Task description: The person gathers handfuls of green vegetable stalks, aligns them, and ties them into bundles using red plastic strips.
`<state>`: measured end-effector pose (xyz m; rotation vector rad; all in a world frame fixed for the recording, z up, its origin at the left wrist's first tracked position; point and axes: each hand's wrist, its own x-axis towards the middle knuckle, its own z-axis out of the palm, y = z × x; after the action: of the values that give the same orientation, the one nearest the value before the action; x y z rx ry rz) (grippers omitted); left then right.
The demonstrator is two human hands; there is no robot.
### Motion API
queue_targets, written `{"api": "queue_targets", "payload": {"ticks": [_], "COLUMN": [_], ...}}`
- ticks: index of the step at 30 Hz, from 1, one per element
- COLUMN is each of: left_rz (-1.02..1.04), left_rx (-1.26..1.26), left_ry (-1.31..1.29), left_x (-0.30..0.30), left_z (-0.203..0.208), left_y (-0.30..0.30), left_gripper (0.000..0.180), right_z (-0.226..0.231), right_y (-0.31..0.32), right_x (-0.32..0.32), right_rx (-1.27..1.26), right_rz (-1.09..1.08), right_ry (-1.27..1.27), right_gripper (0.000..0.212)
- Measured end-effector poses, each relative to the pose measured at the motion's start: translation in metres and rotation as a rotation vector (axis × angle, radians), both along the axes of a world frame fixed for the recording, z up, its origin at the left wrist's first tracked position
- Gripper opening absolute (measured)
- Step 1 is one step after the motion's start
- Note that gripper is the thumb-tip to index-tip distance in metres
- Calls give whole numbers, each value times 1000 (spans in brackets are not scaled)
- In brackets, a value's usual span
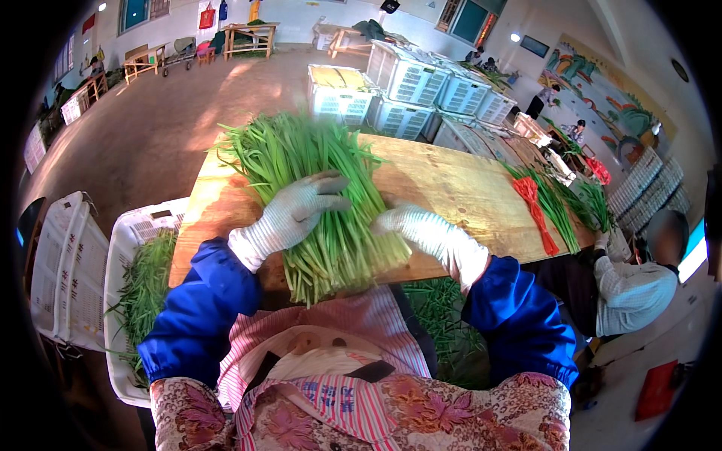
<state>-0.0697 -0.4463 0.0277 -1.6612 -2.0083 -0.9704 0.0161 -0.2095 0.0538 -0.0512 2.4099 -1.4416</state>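
A large loose bundle of garlic chives (331, 240) lies on the wooden table board (444, 180), leaves away from me and pale stem ends over the near edge. My left hand (301, 207), in a whitish striped glove, lies across the top of the bundle with its fingers closed over the leaves. At the bundle's right side is my gloved right hand (421, 229), touching the stems. Its fingertips are blurred and partly hidden against the greens, and some stems beside it are smeared by motion.
Red ties (530, 207) and more chives (553, 214) lie on the board's right end. A white crate (124, 301) of loose greens stands at my left, beside stacked white baskets (68, 270). Beyond the board are stacked crates (406, 79). A co-worker (639, 286) is at the right.
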Motion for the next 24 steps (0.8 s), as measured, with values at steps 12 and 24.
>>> {"api": "queue_targets", "payload": {"ticks": [12,24], "left_rz": [66,-43], "left_rx": [-231,-320], "left_ry": [41,184], "left_x": [-2,-1], "left_z": [2,17], "left_y": [-1,10], "left_gripper": [56,51], "right_z": [28,22], "right_y": [-17,-21], "right_x": [11,10], "right_rx": [-266,32], "right_rz": [-85,-172], "right_ry": [7,65], "right_gripper": [63,63]}}
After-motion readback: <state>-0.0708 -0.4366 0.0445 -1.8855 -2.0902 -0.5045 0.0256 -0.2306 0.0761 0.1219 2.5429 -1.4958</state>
